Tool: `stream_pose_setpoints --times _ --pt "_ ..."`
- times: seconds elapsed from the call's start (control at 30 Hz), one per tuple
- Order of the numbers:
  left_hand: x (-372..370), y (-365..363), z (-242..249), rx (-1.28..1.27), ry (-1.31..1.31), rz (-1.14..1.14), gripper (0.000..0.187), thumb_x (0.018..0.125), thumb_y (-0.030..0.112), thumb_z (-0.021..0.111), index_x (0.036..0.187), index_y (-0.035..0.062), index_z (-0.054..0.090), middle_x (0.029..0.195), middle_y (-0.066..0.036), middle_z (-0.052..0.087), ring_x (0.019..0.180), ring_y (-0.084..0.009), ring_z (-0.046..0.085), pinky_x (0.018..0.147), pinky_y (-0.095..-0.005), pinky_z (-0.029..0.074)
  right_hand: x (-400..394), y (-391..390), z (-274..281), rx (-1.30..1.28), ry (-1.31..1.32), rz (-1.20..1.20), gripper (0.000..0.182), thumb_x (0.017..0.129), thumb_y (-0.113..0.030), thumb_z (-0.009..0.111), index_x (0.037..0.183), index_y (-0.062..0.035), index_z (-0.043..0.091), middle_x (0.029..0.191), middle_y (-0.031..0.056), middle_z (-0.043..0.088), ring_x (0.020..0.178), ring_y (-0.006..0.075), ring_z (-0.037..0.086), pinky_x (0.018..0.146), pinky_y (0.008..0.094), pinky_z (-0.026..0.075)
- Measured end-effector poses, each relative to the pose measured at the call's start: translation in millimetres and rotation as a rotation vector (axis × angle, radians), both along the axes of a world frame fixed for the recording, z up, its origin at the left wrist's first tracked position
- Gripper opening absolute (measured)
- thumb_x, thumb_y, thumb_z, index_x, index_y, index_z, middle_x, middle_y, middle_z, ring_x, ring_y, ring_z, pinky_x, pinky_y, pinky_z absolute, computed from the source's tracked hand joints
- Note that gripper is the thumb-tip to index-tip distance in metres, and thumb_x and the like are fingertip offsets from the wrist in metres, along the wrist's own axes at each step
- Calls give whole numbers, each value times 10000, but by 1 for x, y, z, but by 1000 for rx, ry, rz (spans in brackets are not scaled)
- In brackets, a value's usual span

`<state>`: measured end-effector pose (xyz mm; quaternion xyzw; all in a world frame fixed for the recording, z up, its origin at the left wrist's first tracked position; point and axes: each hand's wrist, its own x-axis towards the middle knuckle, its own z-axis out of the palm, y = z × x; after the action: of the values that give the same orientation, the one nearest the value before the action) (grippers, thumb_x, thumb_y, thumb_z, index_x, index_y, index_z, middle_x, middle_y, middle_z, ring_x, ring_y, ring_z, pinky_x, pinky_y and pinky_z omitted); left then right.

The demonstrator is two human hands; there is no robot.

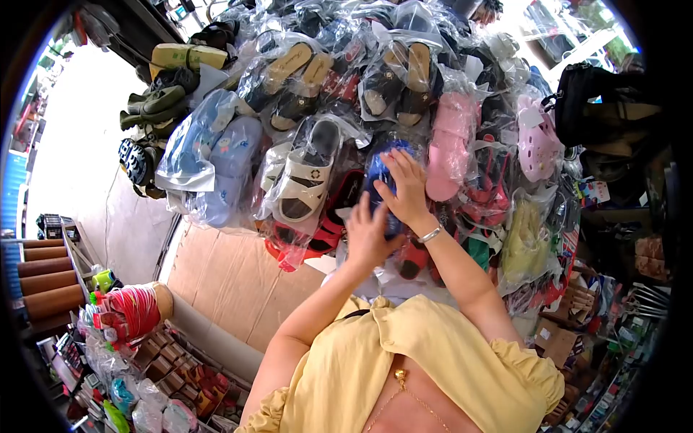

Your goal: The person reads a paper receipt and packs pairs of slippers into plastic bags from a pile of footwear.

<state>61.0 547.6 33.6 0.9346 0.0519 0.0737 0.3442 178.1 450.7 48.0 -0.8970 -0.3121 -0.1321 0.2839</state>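
My right hand (pixel 406 186), with a bracelet (pixel 431 234) at the wrist, rests on a dark blue shoe (pixel 377 172) in a clear plastic bag, its fingers outstretched. Just below and to the left is my left hand (pixel 369 234), slightly blurred, with fingers apart near the lower end of the same shoe. Both hands partly cover the blue shoe. On its left lie white strappy sandals (pixel 309 173) in plastic; on its right are pink slippers (pixel 452 144), also bagged. Red and black footwear (pixel 317 242) shows beneath the white pair.
Bagged footwear is heaped around: blue slippers (pixel 234 162), tan-soled slippers (pixel 302 79), pink clogs (pixel 538 141), yellow-green shoes (pixel 530 234). A black bag (pixel 595 108) hangs at right. Flattened cardboard (pixel 224 278) covers the floor at left, near a spool of red cord (pixel 133 314).
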Motion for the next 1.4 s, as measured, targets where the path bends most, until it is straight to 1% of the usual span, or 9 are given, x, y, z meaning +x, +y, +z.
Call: stream_pose_setpoints --times 0.17,0.47,0.57,0.77,0.87,1.0,1.17,1.33,1.4 --pt "3 2 -17 69 3 -24 868 595 303 831 1361 187 441 1472 -244 275 1254 -449 349 1003 -553 343 -4 -4 -20 -63 -40 -121 531 803 -279 674 1298 -133 548 1407 178 409 1299 432 348 1075 514 258" --pt "0 58 -10 19 -86 -122 736 672 276 812 1334 183 506 1475 -183 340 1310 -410 351 1034 -533 334 -9 13 -40 -82 -20 -38 592 820 -151 633 1384 -163 455 1440 151 370 1311 389 341 1063 511 278" --pt "-1 99 16 216 -226 80 728 650 306 839 1305 188 545 1474 -179 351 1361 -381 318 1099 -522 235 -5 5 -35 -62 -3 11 612 817 -173 638 1399 -174 447 1440 148 373 1309 375 351 1064 510 278" --pt "21 150 17 465 225 161 967 682 372 791 1489 283 266 1531 -228 189 1425 -443 132 1092 -679 80 -3 5 -41 -41 -49 9 567 831 -167 618 1380 -154 475 1442 150 384 1295 370 374 1071 491 281" --pt "24 141 -1 597 158 103 1001 666 355 784 1500 277 236 1536 -246 148 1429 -450 101 1082 -698 73 -2 4 -44 -42 -76 9 566 825 -157 613 1375 -148 480 1441 153 389 1285 369 383 1068 486 286" --pt "27 158 9 469 77 117 1026 628 319 779 1501 259 243 1499 -283 210 1366 -466 250 1076 -670 167 0 1 -51 4 -91 29 598 807 -164 621 1385 -173 469 1425 148 397 1284 378 380 1059 495 288" --pt "26 185 50 -291 -64 225 953 609 185 747 1463 129 329 1369 -240 454 1250 -366 474 1040 -394 401 0 0 -48 42 -100 41 578 806 -157 616 1369 -161 487 1424 150 400 1273 380 388 1054 496 299" --pt "-3 114 12 393 57 -26 895 633 218 731 1446 177 358 1392 -235 424 1256 -416 434 1067 -498 338 3 -1 -52 86 -96 59 581 791 -149 619 1358 -158 495 1412 156 410 1272 394 386 1052 504 306" --pt "-6 106 6 266 -78 36 871 647 246 746 1435 180 381 1411 -242 408 1284 -420 401 1071 -491 331 5 -1 -54 108 -124 72 582 788 -150 618 1357 -160 496 1405 159 416 1266 400 390 1047 505 310"
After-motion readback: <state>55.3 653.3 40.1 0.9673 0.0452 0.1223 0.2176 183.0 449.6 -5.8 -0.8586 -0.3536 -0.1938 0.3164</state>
